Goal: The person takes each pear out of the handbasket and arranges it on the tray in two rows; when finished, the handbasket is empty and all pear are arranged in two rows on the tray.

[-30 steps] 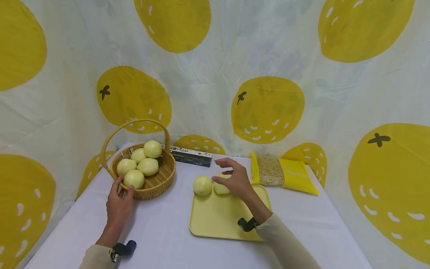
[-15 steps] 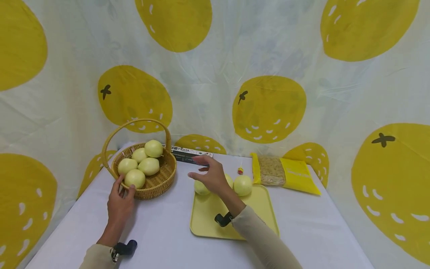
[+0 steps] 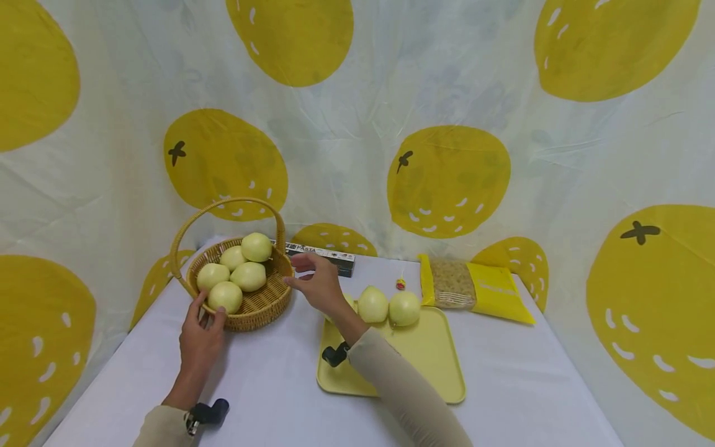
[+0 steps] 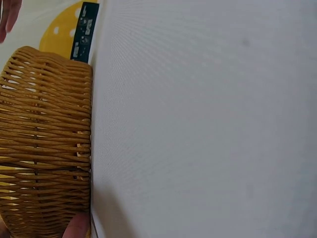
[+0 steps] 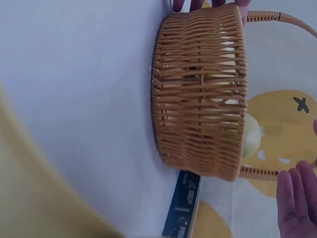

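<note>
At the left stands a wicker basket [image 3: 259, 313] with a tall handle, holding several pale yellow-green pears [image 3: 248, 277]. My left hand [image 3: 200, 338] grips its front left side, fingers at the rim; in the left wrist view the thumb [image 4: 77, 225] lies against the woven wall. My right hand [image 3: 319, 285] hovers by the basket's right rim, empty, fingers extended and thumb apart. More pears [image 3: 404, 308] sit along the back edge of the yellow tray [image 3: 413, 366], one partly hidden behind my right wrist. The right wrist view shows the basket [image 5: 200, 94] side-on.
Behind the basket lies a dark pasta box [image 3: 345, 264]. A yellow bag [image 3: 497, 292] with a see-through window is at the back right, with a small lollipop [image 3: 400, 284] to its left. A lemon-print curtain [image 3: 335, 155] hangs behind the white table [image 3: 519, 385].
My right hand has moved left, from above the tray's pears to the basket's right rim, uncovering pears and the lollipop. My left hand stays on the basket.
</note>
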`<act>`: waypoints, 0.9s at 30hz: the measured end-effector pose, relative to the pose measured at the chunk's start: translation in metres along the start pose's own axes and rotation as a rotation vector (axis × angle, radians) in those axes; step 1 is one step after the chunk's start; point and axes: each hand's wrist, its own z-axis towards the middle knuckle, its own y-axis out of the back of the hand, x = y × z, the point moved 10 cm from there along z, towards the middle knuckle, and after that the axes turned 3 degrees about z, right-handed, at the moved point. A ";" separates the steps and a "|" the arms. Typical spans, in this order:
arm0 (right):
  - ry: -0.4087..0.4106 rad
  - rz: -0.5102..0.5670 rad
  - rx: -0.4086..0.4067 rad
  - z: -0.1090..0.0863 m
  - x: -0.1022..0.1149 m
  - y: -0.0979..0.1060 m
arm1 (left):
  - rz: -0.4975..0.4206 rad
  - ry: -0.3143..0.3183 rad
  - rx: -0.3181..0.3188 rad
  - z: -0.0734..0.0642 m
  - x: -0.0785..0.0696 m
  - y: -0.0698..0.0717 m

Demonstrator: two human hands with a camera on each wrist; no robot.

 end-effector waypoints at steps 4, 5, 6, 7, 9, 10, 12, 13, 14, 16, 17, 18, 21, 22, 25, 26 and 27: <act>-0.015 -0.021 -0.034 0.010 -0.006 -0.014 | 0.004 0.003 -0.006 0.000 0.001 0.001; -0.019 -0.025 -0.044 0.013 -0.008 -0.017 | 0.004 0.004 -0.005 -0.001 0.001 0.001; -0.023 -0.032 -0.054 0.016 -0.010 -0.020 | 0.004 0.006 -0.004 -0.001 0.001 0.001; -0.026 -0.037 -0.065 0.018 -0.012 -0.023 | 0.005 0.008 -0.003 -0.001 0.002 0.000; -0.034 -0.036 -0.083 0.023 -0.015 -0.028 | 0.005 0.008 -0.001 -0.001 0.002 0.000; -0.037 -0.034 -0.091 0.025 -0.017 -0.031 | 0.006 0.008 0.000 -0.001 0.002 0.000; -0.042 -0.031 -0.112 0.029 -0.020 -0.035 | 0.008 0.004 0.001 -0.001 0.002 0.000; -0.045 -0.025 -0.128 0.031 -0.022 -0.036 | 0.009 0.002 0.000 0.000 0.001 0.000; -0.050 -0.024 -0.143 0.033 -0.023 -0.038 | 0.010 0.002 0.001 0.000 0.001 -0.001; -0.058 -0.023 -0.171 0.037 -0.025 -0.041 | 0.009 -0.003 0.004 0.001 0.000 -0.001; -0.059 -0.026 -0.183 0.039 -0.026 -0.042 | 0.008 -0.006 0.005 0.001 0.000 -0.001; -0.061 -0.023 -0.195 0.041 -0.027 -0.044 | 0.007 -0.008 0.005 0.001 0.000 -0.002; -0.043 -0.024 -0.223 0.049 -0.028 -0.050 | -0.001 -0.019 0.008 0.002 -0.001 -0.002; -0.036 -0.025 -0.235 0.051 -0.028 -0.051 | -0.003 -0.020 0.010 0.003 -0.001 -0.003; -0.027 -0.024 -0.268 0.055 -0.032 -0.057 | -0.006 -0.013 0.010 0.002 0.001 -0.002; -0.034 -0.031 -0.277 0.055 -0.034 -0.058 | -0.002 -0.008 0.011 0.001 0.002 -0.002; -0.045 -0.045 -0.286 0.055 -0.037 -0.059 | 0.005 -0.003 0.013 0.000 0.003 -0.003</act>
